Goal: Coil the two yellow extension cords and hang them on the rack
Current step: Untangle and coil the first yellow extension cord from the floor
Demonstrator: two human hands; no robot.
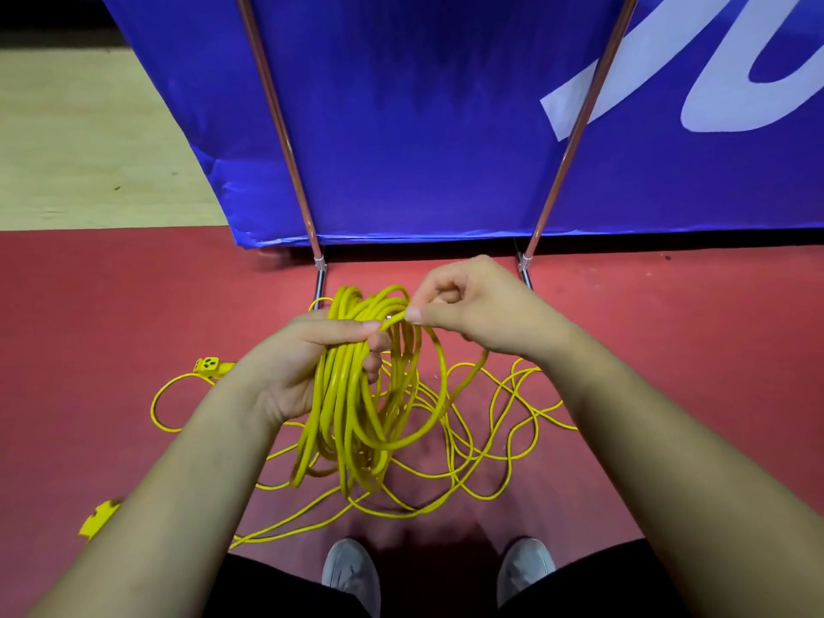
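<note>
left grip (312, 363) is clenched round the top of the gathered coil (352, 421), so its loops hang free and even. right grip (472, 305) pinches the running strand (440, 363) just beside it, placed, i judge, to lay the next loop across. below them the uncoiled yellow cord (495, 443) sprawls on the red floor (89, 314), socket end (208, 367) out toward the left, slack enough to pay out. beyond stands the rack (319, 278), in front of a blue banner (423, 127), with no cord visible on it.
</note>
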